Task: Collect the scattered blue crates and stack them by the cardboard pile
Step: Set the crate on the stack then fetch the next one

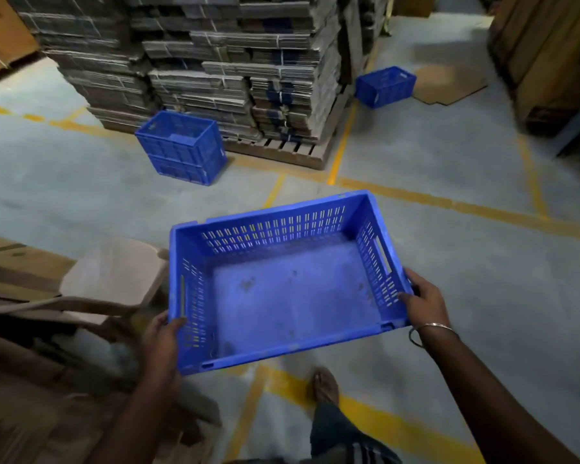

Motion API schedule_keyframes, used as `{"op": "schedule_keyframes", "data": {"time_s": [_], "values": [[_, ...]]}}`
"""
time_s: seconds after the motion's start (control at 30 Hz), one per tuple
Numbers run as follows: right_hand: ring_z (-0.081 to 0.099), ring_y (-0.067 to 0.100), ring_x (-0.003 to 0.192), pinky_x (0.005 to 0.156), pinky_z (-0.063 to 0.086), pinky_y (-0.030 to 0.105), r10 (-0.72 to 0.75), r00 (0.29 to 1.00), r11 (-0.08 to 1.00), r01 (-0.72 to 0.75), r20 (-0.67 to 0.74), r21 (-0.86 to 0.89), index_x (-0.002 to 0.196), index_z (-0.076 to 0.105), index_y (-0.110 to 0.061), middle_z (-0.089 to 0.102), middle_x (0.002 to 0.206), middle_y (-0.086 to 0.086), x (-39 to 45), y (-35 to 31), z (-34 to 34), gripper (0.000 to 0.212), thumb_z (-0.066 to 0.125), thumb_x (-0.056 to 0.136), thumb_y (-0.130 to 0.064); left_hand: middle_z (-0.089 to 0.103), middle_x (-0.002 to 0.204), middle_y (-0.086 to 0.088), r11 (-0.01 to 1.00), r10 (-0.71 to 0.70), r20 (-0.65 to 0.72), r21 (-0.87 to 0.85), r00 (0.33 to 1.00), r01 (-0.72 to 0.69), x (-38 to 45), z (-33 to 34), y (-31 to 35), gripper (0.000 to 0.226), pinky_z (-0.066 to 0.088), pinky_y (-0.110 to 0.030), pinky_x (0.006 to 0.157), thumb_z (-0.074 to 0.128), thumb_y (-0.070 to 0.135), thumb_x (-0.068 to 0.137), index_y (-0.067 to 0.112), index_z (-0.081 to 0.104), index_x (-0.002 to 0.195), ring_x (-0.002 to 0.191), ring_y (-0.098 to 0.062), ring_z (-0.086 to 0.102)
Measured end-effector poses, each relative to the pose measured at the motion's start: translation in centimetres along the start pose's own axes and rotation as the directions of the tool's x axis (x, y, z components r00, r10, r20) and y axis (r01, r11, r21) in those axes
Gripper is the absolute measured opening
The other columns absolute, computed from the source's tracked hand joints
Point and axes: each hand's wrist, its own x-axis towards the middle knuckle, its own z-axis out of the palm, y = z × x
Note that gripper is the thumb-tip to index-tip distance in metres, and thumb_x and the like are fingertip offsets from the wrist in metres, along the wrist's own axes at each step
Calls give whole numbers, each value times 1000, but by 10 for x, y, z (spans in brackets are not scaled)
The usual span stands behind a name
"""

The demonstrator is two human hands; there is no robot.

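I carry an empty blue crate level in front of me, above the floor. My left hand grips its left wall and my right hand grips its right wall near the handle slot. Ahead on the floor, a stack of two blue crates stands against the tall cardboard pile on its wooden pallet. Another single blue crate sits on the floor at the pile's right corner, farther back.
Loose cardboard sheets are heaped at my left. A flat cardboard sheet lies beside the far crate. Brown stacks rise at the right. Yellow lines cross the grey concrete floor. My foot shows below the crate.
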Motion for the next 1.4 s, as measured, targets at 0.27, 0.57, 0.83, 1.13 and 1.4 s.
{"op": "schedule_keyframes", "data": {"time_s": [0.27, 0.57, 0.83, 1.13, 1.4], "values": [[64, 23, 111, 101, 49, 45, -14, 996, 999, 11, 93, 30, 132, 59, -14, 66, 123, 2, 145, -72, 40, 53, 69, 81, -3, 70, 58, 2, 999, -49, -65, -6, 997, 48, 85, 101, 73, 13, 56, -34, 55, 60, 4, 87, 16, 63, 83, 49, -20, 64], [59, 34, 115, 101, 46, 54, -1, 988, 998, 11, 155, -64, 134, 53, -11, 60, 129, 15, 294, -148, 156, 51, 70, 85, -12, 68, 94, -18, 995, -90, -113, -55, 989, 84, 238, 164, 150, 21, 53, -63, 77, 67, 14, 83, 14, 68, 103, 83, -36, 64], [66, 32, 98, 91, 51, 55, 14, 984, 999, -5, 178, -52, 110, 63, -25, 68, 110, 12, 405, -241, 284, 35, 71, 82, -6, 68, 88, -18, 988, -128, -141, -100, 982, 114, 403, 193, 242, 14, 53, -63, 80, 66, 11, 83, 10, 69, 96, 85, -38, 64], [66, 28, 96, 87, 52, 50, 36, 977, 999, -29, 211, -33, 110, 62, -16, 68, 107, 10, 537, -313, 409, 28, 71, 84, -13, 69, 94, -21, 993, -98, -201, -91, 975, 81, 548, 237, 341, 9, 47, -79, 69, 65, 16, 85, 16, 68, 94, 85, -47, 66], [67, 31, 91, 84, 52, 50, 46, 947, 998, -31, 317, -50, 101, 63, -18, 68, 100, 11, 674, -374, 521, 19, 69, 84, -12, 72, 88, -18, 986, -139, -306, -126, 942, 105, 662, 271, 389, 12, 53, -71, 66, 67, 16, 83, 14, 69, 95, 82, -48, 69]]}}
